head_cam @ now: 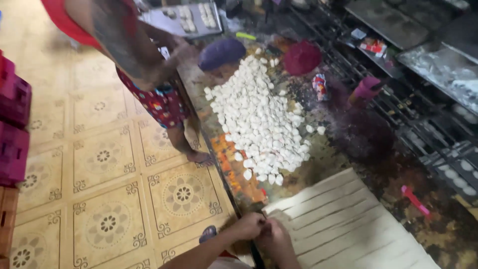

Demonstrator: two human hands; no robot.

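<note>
Both hands meeting at the near edge of the worktable (343,149) — left hand (247,225) and right hand (275,238) pressed close together, fingers curled onto the near-left end of the sheet of dough strips (343,224). Pinching at the end of a strip, it seems; exactly what sits between the fingers not telling, too blurred.

Dough sheet lying flat at the bottom right of the table, pale, already cut into long parallel strips running up and to the right. Beyond it, toward the middle of the table, sitting in a broad heap — the pile of small white dough pieces (259,119), a few strays scattered along its edges. Purple bowl (221,53) and dark red bowl (301,57) resting upside down at the far end of the pile, one either side. Small pink tool (415,200) lying right of the strips, well apart from the hands.

Standing at the table's left side — another person in a red top and patterned shorts (159,104), barefoot on the patterned tile floor (107,199), arm reaching over the far end near a metal tray (184,19) of pale pieces. Magenta crates (12,124) stacked at the far left. Metal racks (428,99) running along the right.
</note>
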